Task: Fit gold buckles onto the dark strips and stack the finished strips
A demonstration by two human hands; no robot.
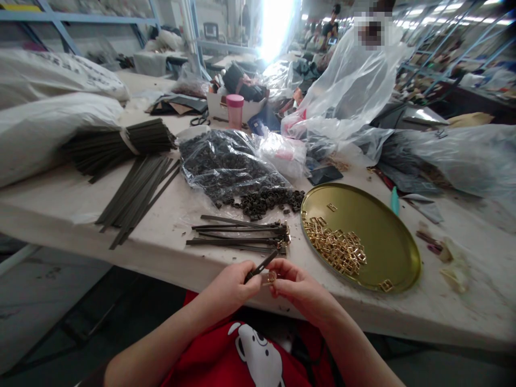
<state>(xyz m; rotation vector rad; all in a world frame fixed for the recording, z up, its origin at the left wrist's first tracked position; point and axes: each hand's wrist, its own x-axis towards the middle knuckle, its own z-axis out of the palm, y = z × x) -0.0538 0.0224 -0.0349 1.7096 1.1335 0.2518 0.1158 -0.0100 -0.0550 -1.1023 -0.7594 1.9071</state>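
My left hand (233, 287) is closed on a thin dark strap (262, 265) that points up and to the right. My right hand (296, 285) pinches a small gold buckle (272, 277) at the strap's near end. Both hands hover just in front of the table's near edge. On the table behind them lie several dark straps with gold buckles fitted (242, 234). To the right sits a round gold tray (387, 242) holding a heap of loose gold buckles (336, 247).
A clear bag spilling small dark pieces (229, 164) lies behind the straps. A tied bundle of dark straps (116, 142) and loose ones (137, 196) lie at the left. A pink cup (234, 110), plastic bags and another person (371, 32) are farther back.
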